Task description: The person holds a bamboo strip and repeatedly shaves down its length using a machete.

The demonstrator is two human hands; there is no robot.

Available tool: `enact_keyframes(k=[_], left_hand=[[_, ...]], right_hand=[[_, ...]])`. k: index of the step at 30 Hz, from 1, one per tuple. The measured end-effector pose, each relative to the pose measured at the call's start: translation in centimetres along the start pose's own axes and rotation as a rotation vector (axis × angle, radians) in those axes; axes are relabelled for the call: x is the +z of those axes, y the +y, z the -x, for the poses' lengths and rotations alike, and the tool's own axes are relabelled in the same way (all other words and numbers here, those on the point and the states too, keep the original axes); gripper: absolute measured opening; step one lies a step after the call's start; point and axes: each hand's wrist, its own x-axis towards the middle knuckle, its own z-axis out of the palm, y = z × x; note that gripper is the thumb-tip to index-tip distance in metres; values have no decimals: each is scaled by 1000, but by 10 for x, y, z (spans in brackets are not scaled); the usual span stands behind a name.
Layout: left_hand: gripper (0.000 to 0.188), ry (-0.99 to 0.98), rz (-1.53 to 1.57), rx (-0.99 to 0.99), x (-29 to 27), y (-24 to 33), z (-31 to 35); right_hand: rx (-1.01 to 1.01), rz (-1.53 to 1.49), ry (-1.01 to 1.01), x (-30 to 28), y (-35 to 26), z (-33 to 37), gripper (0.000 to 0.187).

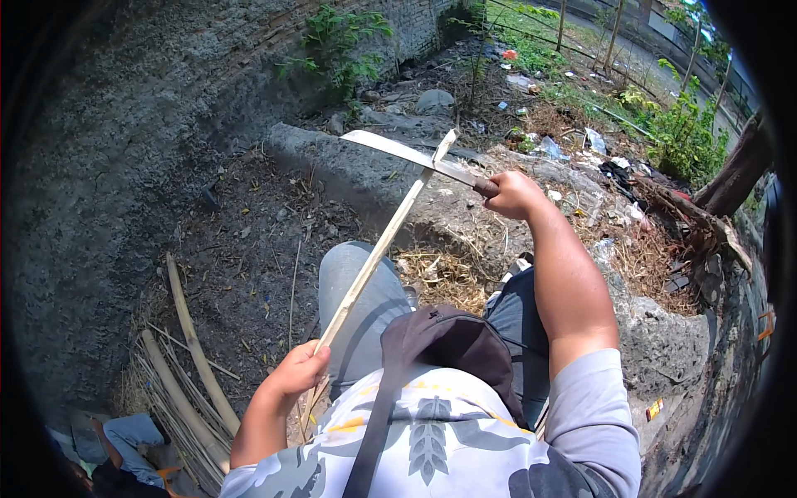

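My left hand [301, 368] is closed around the lower part of a long, pale strip of split wood or bamboo [374, 259]. The strip slants up and away over my left thigh. My right hand [513, 197] grips the brown handle of a machete [386, 147], its long curved blade pointing left. Near the strip's far end the blade crosses it and appears to touch or bite into it. A short piece of the strip shows beyond the blade. Below my left hand, the strip's near end is partly hidden.
Several bamboo poles and thin strips [189, 332] lie at the left, beside a rough wall [100, 183]. A person [133, 444] sits at the lower left. Stone slabs [332, 166], dry shavings [452, 286] and scattered litter [552, 149] lie ahead; a tree trunk [735, 170] stands right.
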Motion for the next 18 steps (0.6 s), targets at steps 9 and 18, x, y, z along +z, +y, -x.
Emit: enact_keyframes(k=[9,18], left_hand=[[33,-67,189,-18,-9,-21,-5],[32,-52,145,66,-6,-20,1]], right_hand=[[-309,125,218,5,-40,7,18],[-358,177,306,6,-24,-1,19]])
